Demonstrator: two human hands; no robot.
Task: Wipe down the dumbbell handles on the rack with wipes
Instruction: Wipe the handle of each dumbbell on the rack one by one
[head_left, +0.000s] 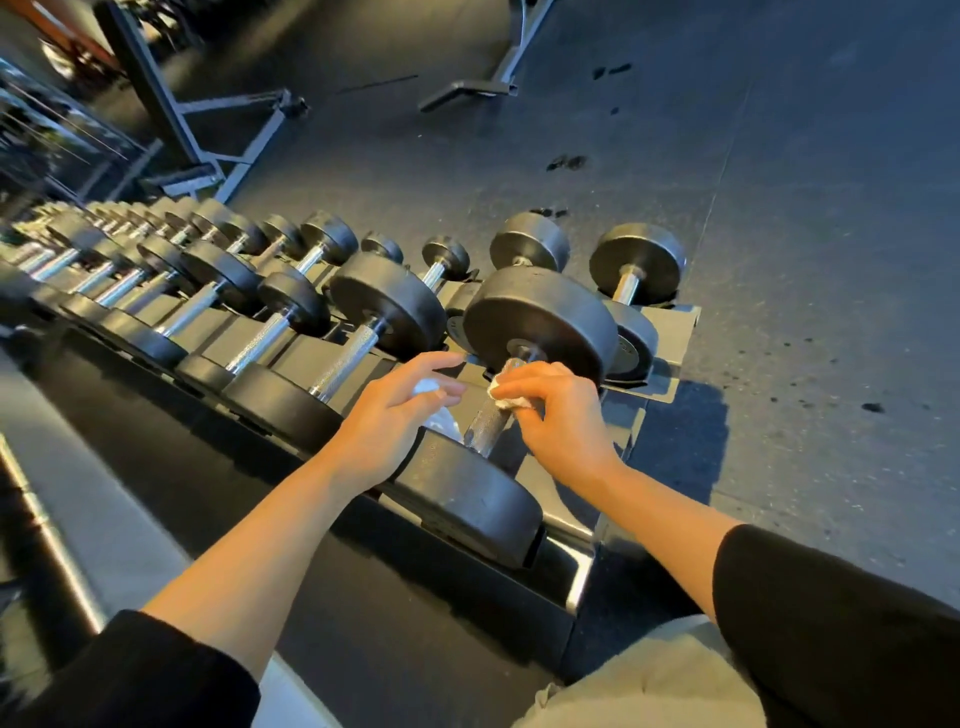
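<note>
— Dark rubber flooring (779, 208) is seen behind a long black rack (363, 587) that is filled with dumbbells in a row running toward ten o'clock. What is held?

— A crumpled white wipe (503, 391) is pinched against the knurled handle (485, 418) of the nearest dumbbell (519, 358) by the right hand (561, 415), at the rack's end near three o'clock.

— And the other hand?

— The left hand (395, 415) is hovered just at nine o'clock of that handle, fingers loosely spread; something white (428, 387) is glimpsed beneath it, but whether it is held cannot be told.

Dumbbells (374, 332) side by side on rack (582, 566), floor (779, 208) behind.
</note>
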